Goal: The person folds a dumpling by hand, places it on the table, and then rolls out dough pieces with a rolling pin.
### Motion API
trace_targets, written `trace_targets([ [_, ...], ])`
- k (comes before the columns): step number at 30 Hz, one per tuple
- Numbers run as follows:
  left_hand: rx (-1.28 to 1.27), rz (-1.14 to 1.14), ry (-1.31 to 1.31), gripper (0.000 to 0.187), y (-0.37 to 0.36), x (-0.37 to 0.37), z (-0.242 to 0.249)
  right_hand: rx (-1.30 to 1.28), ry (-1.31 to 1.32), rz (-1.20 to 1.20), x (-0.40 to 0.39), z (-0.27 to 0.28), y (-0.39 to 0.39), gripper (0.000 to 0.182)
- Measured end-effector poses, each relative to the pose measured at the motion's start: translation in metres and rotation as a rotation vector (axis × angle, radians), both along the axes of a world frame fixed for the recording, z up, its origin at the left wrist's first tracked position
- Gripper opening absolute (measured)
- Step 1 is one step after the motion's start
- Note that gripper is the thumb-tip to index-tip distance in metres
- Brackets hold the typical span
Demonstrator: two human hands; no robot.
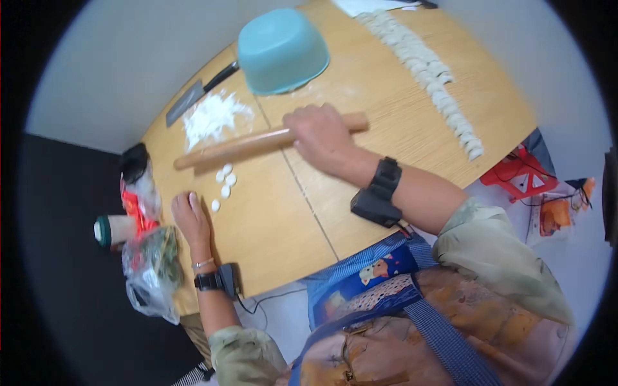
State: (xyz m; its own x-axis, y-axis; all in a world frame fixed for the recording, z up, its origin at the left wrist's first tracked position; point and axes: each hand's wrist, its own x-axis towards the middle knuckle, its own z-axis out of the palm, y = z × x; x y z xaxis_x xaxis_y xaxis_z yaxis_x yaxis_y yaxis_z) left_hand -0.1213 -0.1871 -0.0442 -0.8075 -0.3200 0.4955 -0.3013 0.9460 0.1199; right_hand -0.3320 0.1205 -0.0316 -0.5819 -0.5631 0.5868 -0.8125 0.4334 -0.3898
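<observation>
My right hand [320, 136] is wrapped round a wooden rolling pin [241, 145], which slants across the middle of the table, apparently just above its surface. My left hand [191, 219] is at the table's left edge, its fingers drawn together and pointing away from me. Whatever may be under or between those fingers is too small to make out. Several small white dough pieces [226, 191] lie just right of my left hand, below the pin. Beyond the pin, white flour [214, 118] is spread in a patch.
A cleaver [187, 103] lies by the far left edge, near an upturned turquoise basin [283, 51]. Rows of dumplings [432, 80] run along the right side of the wooden table [380, 193]. Plastic bags [154, 267] crowd the left edge. A red basket [520, 174] is beyond the right edge.
</observation>
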Motion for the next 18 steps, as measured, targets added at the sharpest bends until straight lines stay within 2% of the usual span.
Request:
trace_targets([
  [3, 0.134, -0.035, 0.011, 0.022, 0.010, -0.011, -0.001, 0.083, -0.066, 0.023, 0.000, 0.000, -0.001, 0.015],
  [11, 0.004, -0.024, -0.170, 0.045, 0.012, -0.013, -0.013, 0.117, -0.056, 0.026, 0.000, -0.001, -0.001, 0.015],
  [15, 0.041, -0.032, -0.182, 0.047, 0.016, -0.011, -0.008, 0.119, -0.042, 0.018, 0.000, -0.001, -0.001, 0.016],
  [18, 0.180, -0.061, -0.153, 0.047, 0.021, -0.009, -0.004, 0.125, -0.054, 0.027, 0.000, 0.000, 0.000, 0.016],
])
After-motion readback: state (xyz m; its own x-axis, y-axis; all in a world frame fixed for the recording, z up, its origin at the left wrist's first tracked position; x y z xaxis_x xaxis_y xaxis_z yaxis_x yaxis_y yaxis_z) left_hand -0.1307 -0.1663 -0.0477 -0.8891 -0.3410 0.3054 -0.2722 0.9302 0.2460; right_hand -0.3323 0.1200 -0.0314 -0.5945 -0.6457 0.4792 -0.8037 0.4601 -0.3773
